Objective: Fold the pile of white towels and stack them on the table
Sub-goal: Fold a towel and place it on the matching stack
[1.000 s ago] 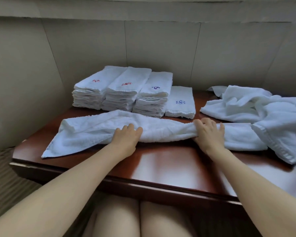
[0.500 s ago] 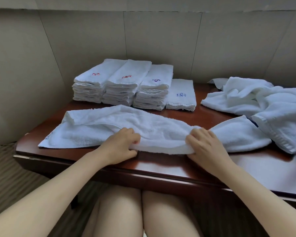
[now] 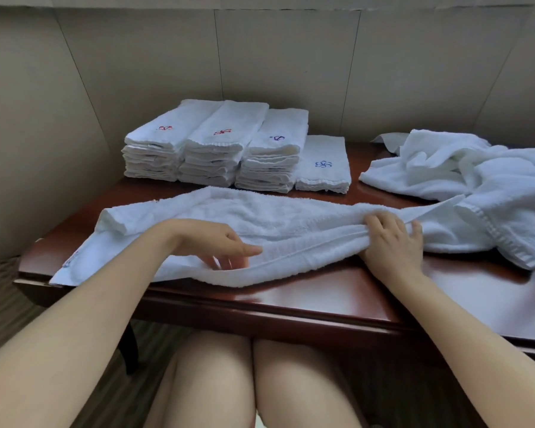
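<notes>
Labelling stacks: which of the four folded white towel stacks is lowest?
The rightmost folded white towel stack, blue emblem on top; the other three stand several towels taller.

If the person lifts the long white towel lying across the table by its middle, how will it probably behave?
The long towel is probably floppy: it bunches where the right hand grips it, so both ends would likely sag. Its looped surface looks grippy, unlikely to slip from the fingers. Its left corner already reaches the table edge and might drag off.

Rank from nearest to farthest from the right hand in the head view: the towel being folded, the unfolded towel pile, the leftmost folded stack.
From the right hand:
1. Towel being folded, gripped in it.
2. Unfolded towel pile, at right.
3. Leftmost folded stack, rear left.
</notes>
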